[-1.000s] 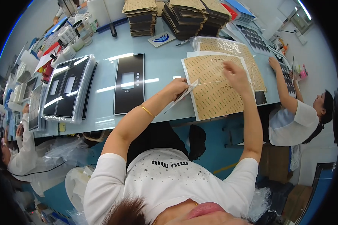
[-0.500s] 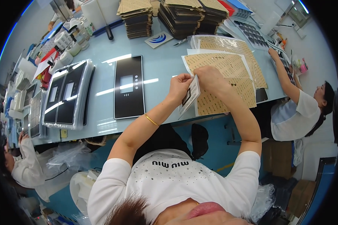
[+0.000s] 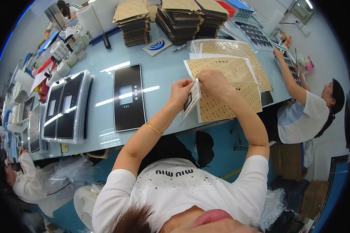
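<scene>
A thin whitish card-like piece with printing and a black rectangular outline (image 3: 192, 96) is held up at a steep tilt in front of me. My left hand (image 3: 181, 92) pinches its left side near the top. The fingertips of my right hand (image 3: 214, 82) are closed at its upper corner, and what exactly they grip is partly hidden. Beneath my right hand lie tan printed adhesive sheets (image 3: 241, 93) with white edges. Left of my hands a black faceplate (image 3: 129, 116) with a window and several round holes lies flat on the glassy table (image 3: 165, 68).
Film-wrapped black faceplates (image 3: 70, 128) are stacked at the left, near bottles and jars (image 3: 59, 50). Tall piles of tan-and-black sheets (image 3: 178, 23) stand at the back beside a white card with blue arcs (image 3: 158, 46). A co-worker (image 3: 299, 116) works at the right.
The view has shifted slightly, so the table items sit a little lower and to the left. Both hands keep hold of the piece in nearly the same pose.
</scene>
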Motion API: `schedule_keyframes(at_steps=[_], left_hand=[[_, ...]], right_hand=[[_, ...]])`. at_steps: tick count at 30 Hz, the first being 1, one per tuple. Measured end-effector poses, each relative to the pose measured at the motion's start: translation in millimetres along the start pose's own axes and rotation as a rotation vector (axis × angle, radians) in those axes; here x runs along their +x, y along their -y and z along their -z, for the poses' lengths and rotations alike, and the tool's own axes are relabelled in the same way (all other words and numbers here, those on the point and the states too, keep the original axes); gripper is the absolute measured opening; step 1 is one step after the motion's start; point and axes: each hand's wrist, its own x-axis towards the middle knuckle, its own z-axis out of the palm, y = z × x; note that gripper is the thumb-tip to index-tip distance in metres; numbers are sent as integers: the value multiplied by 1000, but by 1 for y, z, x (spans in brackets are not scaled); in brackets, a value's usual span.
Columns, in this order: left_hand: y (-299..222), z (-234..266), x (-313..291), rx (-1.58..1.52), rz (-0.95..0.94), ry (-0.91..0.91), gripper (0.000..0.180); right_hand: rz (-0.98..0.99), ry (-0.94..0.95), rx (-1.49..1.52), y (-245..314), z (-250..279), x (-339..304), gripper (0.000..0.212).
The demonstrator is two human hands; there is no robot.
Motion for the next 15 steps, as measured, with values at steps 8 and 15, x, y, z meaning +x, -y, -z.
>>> schedule_keyframes(at_steps=[8, 15], left_hand=[[-6, -2, 1, -39, 45, -37, 12], [-8, -4, 1, 35, 27, -7, 11]], right_hand=[[-164, 23, 86, -20, -2, 3, 16], [-11, -230, 203, -14, -20, -5, 15]])
